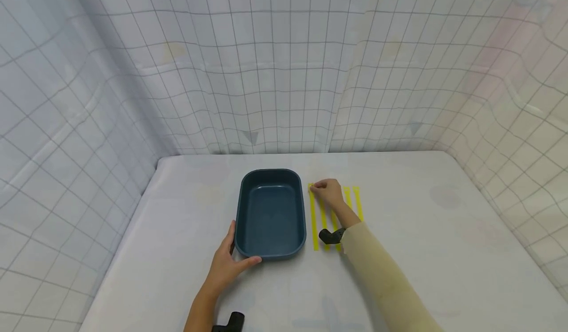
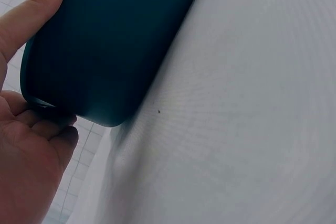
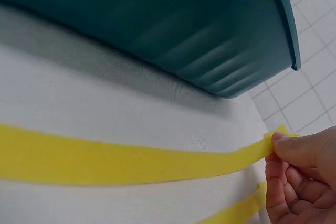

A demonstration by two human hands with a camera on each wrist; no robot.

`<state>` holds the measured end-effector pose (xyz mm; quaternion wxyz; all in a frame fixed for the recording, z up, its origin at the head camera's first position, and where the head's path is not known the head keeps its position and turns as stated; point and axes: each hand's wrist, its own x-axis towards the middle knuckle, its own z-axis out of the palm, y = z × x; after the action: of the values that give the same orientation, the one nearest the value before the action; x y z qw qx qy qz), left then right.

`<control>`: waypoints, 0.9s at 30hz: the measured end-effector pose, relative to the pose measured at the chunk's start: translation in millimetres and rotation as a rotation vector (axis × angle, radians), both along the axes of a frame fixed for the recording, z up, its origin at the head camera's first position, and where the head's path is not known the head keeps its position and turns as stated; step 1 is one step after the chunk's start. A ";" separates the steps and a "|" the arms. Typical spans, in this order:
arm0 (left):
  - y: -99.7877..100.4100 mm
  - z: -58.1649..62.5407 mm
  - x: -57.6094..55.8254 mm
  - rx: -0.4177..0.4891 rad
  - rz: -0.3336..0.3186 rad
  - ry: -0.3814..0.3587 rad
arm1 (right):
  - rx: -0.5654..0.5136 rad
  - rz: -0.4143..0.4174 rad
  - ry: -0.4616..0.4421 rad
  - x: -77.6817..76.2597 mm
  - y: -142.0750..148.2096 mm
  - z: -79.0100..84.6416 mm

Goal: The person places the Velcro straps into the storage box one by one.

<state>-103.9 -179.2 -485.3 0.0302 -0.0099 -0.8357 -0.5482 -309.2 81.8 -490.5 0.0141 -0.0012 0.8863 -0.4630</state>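
Note:
A dark teal rectangular tub (image 1: pixel 271 218) with rounded corners stands on the white table, nothing inside it. My left hand (image 1: pixel 225 268) grips its near left corner, thumb along the near rim and fingers curled under the rim at the side, as the left wrist view shows. To the right of the tub, my right hand (image 1: pixel 329 194) pinches the far end of the leftmost yellow strip (image 1: pixel 314 228) between thumb and fingers. In the right wrist view that end of the strip (image 3: pixel 115 161) lifts off the cloth, while its rest lies flat.
Several more yellow strips (image 1: pixel 358 203) lie side by side under and beyond my right wrist. White cloth with a grey grid (image 1: pixel 284 75) hangs behind the table (image 1: pixel 199 213) and on both sides. Black wrist mounts (image 1: pixel 330 236) sit on both arms.

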 end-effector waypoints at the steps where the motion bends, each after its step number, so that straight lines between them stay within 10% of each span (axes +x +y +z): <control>1: 0.0 -0.1 0.0 -0.001 0.004 -0.006 | -0.006 0.000 0.003 1.1 0.1 0.8; 27: 2.3 -2.0 0.7 -0.026 0.021 -0.036 | -0.148 0.037 0.094 21.9 20.9 32.6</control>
<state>-103.2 -176.9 -487.3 0.0210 0.0083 -0.8432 -0.5371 -287.3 102.8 -457.9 -0.0190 -0.0404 0.8491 -0.5264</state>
